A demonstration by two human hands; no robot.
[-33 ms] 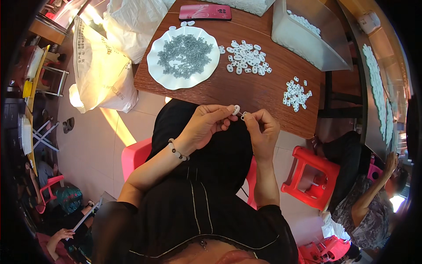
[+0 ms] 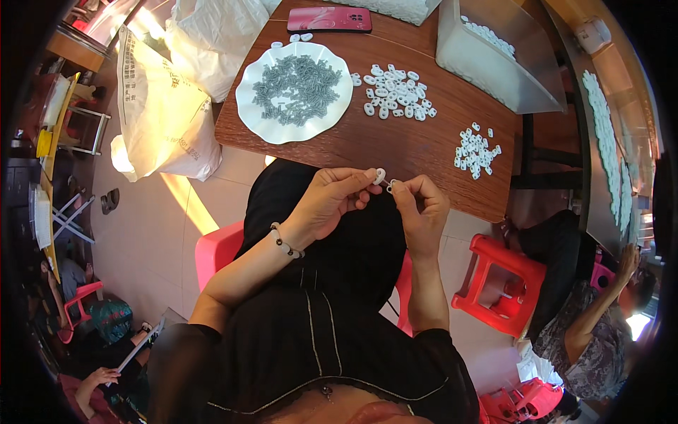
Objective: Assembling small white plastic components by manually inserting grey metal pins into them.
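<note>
Over my lap, just off the table's near edge, my left hand (image 2: 330,202) pinches a small white oval plastic piece (image 2: 380,175) between thumb and fingertips. Close to it on the right, my right hand (image 2: 425,212) is closed on a smaller white plastic piece with a hole (image 2: 390,186), mostly covered by the fingers. The two pieces nearly meet; whether they touch I cannot tell. Beyond my hands lie a pile of white oval pieces (image 2: 397,93) and a pile of smaller white pieces (image 2: 477,151). A white scalloped plate (image 2: 247,113) holds many small grey parts (image 2: 296,88).
The brown wooden table (image 2: 417,152) also bears a pink phone (image 2: 330,20) and a pale bin (image 2: 487,74) of white pieces. White sacks (image 2: 169,120) stand left. A red stool (image 2: 498,286) is at right; other people sit at both sides.
</note>
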